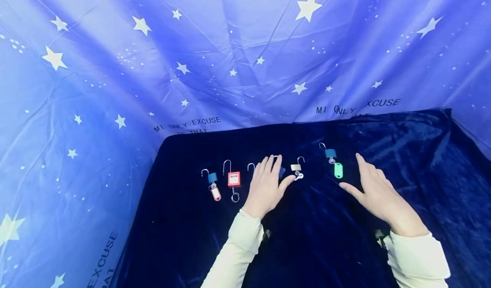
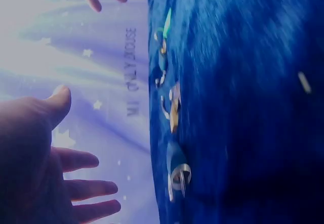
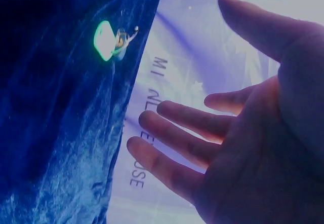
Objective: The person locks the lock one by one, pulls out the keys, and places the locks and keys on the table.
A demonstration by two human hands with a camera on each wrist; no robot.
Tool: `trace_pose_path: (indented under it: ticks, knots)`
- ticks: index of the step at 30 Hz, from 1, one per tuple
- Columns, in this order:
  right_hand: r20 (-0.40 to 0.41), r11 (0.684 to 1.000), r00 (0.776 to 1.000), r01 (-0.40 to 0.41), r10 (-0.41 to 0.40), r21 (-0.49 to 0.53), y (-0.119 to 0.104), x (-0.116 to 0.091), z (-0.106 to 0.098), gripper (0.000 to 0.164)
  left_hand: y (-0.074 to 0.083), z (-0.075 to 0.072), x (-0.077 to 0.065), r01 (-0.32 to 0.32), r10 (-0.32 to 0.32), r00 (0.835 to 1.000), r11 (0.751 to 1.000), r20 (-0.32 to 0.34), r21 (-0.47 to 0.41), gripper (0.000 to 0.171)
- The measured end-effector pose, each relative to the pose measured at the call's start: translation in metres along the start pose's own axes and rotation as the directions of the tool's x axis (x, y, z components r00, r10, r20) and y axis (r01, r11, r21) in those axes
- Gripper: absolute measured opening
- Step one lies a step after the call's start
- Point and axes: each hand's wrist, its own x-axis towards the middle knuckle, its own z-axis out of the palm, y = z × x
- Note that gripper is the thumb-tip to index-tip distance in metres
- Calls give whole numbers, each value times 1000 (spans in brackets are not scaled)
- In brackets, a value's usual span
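Observation:
Several padlocks with raised shackles lie in a row on dark blue velvet cloth. My left hand [image 1: 264, 188] is held over the middle of the row, fingers extended, partly hiding a blue padlock [image 1: 282, 171] and another lock's shackle [image 1: 251, 166]. Close to its thumb lies a brass padlock [image 1: 296, 167] with keys [image 1: 298, 176]. My right hand [image 1: 383, 196] has its fingers spread, just right of a blue padlock [image 1: 330, 153] with a green key tag [image 1: 338, 171]. In the right wrist view, that palm and its fingers hold nothing. The left wrist view shows the left fingers apart.
At the row's left end lie a blue padlock [image 1: 212, 177] with a red-edged key tag [image 1: 216, 194] and a red padlock [image 1: 234, 179] with a key ring [image 1: 235, 197]. The velvet cloth [image 1: 314, 241] meets a star-printed blue curtain [image 1: 245, 87] behind and at the sides.

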Motion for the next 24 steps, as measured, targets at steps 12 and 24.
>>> trace_pose_path:
  ticks: [12,24]
  knots:
    - [-23,1000,1000,-20,21,18,13,-1,-7,90,36,10,14,-78,80,995,996,52,-42,70]
    - [-70,999,997,-43,44,16,23,1,-2,85,67,24,33,-159,156,984,987,84,33,51]
